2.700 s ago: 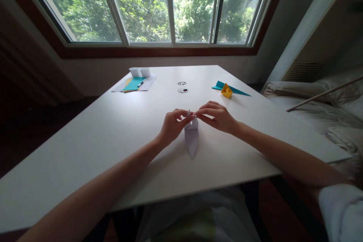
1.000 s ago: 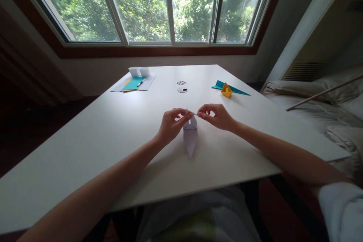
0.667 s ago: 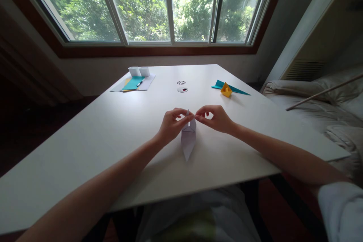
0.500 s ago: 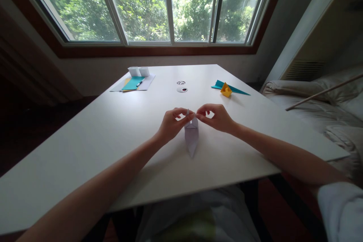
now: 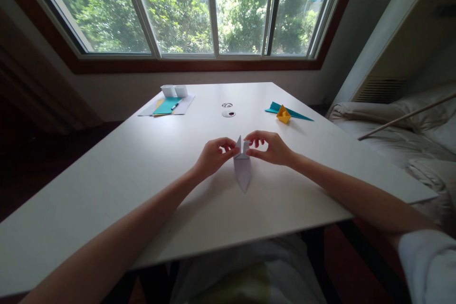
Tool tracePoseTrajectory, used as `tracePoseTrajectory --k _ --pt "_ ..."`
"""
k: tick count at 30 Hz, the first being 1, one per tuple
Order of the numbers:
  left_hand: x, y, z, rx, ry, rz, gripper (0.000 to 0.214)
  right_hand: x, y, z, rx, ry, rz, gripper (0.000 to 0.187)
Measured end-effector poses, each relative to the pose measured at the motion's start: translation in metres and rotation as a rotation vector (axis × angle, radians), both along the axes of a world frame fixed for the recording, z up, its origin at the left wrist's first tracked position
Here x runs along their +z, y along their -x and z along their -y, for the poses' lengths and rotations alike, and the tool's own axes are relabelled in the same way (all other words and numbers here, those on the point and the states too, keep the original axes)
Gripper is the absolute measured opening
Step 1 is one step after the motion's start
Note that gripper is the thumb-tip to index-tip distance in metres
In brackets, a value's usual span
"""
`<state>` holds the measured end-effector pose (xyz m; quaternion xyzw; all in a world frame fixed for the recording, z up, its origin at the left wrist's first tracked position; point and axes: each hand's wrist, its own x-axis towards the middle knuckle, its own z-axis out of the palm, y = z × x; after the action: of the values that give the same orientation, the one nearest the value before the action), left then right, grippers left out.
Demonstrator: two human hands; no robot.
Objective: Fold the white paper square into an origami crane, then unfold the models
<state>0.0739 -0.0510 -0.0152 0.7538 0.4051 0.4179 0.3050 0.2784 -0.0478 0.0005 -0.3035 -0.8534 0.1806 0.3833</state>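
A folded white paper piece (image 5: 242, 171) is between my hands over the table, its pointed end towards me and two upright flaps at its far end. My left hand (image 5: 215, 154) pinches the left flap between thumb and fingers. On the other side, my right hand (image 5: 270, 148) has its thumb and fingers closed round the right flap. Part of each flap is hidden behind the fingertips.
On the white table (image 5: 142, 185), a yellow paper boat (image 5: 283, 114) stands by a teal paper plane (image 5: 299, 115). Two round flat pieces (image 5: 228, 114) lie in the middle. Back left are paper sheets (image 5: 166, 105), a pen (image 5: 175, 106) and white folded boxes (image 5: 174, 90).
The two flaps at the far end have come apart and now stand up separately. My right hand has shifted its grip, its thumb now lower and wider from its fingers.
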Motion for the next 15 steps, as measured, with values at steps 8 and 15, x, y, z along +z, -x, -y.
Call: tracePoseTrajectory --k 8,15 --pt "0.003 0.007 0.0 0.147 0.174 -0.056 0.037 -0.006 0.002 -0.002 -0.148 -0.011 0.009 0.018" --pt "0.007 0.002 0.008 -0.05 0.543 0.16 0.047 -0.008 0.013 0.009 -0.264 0.024 -0.094 0.025"
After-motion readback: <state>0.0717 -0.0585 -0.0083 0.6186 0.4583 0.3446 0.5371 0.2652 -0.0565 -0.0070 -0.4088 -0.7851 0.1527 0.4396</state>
